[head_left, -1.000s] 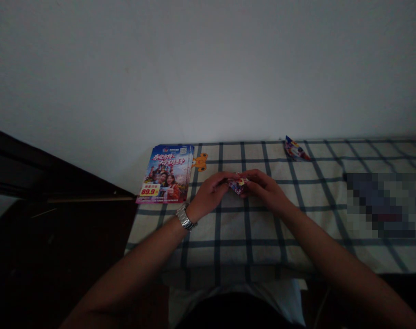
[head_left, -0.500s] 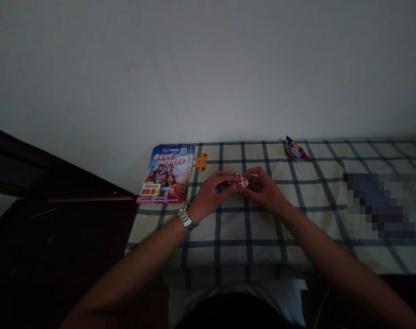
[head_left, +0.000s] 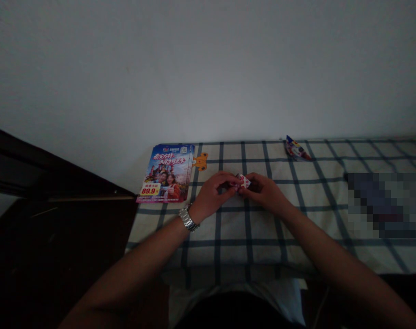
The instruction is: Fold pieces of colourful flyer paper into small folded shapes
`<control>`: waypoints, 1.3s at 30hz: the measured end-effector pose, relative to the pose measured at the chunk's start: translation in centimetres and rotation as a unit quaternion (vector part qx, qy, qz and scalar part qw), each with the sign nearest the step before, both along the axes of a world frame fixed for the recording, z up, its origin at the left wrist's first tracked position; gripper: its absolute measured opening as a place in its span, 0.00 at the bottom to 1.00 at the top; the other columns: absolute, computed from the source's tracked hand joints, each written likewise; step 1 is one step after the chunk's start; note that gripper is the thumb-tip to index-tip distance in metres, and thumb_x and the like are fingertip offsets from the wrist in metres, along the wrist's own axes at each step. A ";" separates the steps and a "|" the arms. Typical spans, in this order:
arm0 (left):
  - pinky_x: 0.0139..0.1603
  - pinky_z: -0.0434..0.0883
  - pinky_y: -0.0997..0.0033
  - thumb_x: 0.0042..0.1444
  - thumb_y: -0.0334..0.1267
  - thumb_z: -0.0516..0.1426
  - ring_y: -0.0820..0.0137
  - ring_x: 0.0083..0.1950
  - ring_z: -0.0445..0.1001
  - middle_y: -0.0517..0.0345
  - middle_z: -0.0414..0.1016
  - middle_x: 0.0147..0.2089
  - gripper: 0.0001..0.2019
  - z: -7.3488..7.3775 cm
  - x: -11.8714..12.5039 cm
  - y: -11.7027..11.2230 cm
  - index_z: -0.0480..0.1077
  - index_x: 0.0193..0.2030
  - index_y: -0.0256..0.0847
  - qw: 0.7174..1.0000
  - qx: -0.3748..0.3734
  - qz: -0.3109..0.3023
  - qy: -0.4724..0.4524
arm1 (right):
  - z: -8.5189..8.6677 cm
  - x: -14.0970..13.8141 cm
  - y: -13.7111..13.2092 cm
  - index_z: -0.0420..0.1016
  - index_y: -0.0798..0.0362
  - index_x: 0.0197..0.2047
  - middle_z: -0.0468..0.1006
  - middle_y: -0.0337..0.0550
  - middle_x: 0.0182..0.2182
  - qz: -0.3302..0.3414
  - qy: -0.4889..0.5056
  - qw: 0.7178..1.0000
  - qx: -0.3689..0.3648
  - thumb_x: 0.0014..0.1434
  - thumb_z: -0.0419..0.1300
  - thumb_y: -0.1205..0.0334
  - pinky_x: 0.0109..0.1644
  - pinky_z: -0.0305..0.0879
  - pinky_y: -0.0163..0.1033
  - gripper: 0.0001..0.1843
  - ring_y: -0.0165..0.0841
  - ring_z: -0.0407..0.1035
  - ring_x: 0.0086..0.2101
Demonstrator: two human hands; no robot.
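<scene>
Two hands (head_left: 214, 189) (head_left: 264, 193), two folded papers (head_left: 244, 182) (head_left: 296, 151), one wristwatch (head_left: 188, 218) and one bear figure (head_left: 201, 161) show; one checked cloth (head_left: 230, 249) too. There is one leaflet stack (head_left: 168, 176), its sheets too dim to count.

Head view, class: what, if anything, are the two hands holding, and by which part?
A small folded paper: the left hand pinches its left side, the right hand its right side. The exact finger contacts are too small to tell.
</scene>
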State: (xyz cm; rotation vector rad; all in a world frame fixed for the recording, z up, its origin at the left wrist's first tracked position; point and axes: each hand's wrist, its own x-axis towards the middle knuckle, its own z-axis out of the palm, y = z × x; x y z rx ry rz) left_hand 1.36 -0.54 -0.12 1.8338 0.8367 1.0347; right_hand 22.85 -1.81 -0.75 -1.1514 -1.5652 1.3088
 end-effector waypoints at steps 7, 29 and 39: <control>0.47 0.76 0.69 0.65 0.44 0.61 0.68 0.46 0.80 0.54 0.80 0.45 0.18 0.0 0.0 0.0 0.70 0.59 0.43 0.998 -0.062 0.015 -0.025 | 0.4 0.0 -0.4 0.75 0.51 0.43 0.81 0.40 0.34 0.011 -0.084 0.996 0.038 0.59 0.68 0.51 0.38 0.71 0.38 0.15 0.35 0.75 0.34; 0.39 0.74 0.71 0.64 0.43 0.60 0.69 0.37 0.79 0.57 0.81 0.37 0.09 0.3 -0.3 0.1 0.76 0.42 0.40 0.995 -0.059 0.058 0.048 | 0.1 0.0 -0.6 0.76 0.50 0.51 0.83 0.43 0.40 0.033 -0.150 0.985 0.073 0.64 0.64 0.52 0.41 0.72 0.41 0.16 0.37 0.76 0.37; 0.40 0.74 0.71 0.64 0.44 0.60 0.69 0.38 0.79 0.57 0.80 0.38 0.09 0.1 -0.2 0.1 0.75 0.42 0.40 0.995 -0.054 0.072 0.035 | 0.3 0.0 -0.6 0.77 0.51 0.46 0.82 0.41 0.33 0.006 -0.141 0.989 0.050 0.63 0.64 0.49 0.34 0.67 0.38 0.16 0.34 0.73 0.31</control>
